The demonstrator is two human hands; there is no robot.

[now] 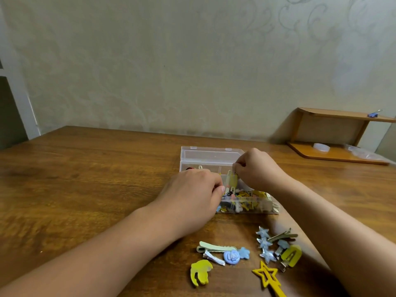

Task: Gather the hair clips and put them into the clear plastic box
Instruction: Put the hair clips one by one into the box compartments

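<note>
The clear plastic box [211, 156] lies open on the wooden table, lid tipped back, with several hair clips inside. My right hand [258, 169] is over the box and pinches a yellow-green clip [231, 179] that stands upright in it. My left hand [192, 194] is curled at the box's left front and pinches a small clip at its fingertips. Loose clips lie in front of the box: a pale green clip [214, 247], a blue pumpkin clip [231, 256], a yellow claw clip [200, 274], a yellow star clip [267, 277] and silver star clips [264, 243].
A wooden corner shelf [334, 155] stands at the table's back right against the wall, with a white round thing on its lower board and a small blue clip on top. The table's left half [85, 179] is bare wood.
</note>
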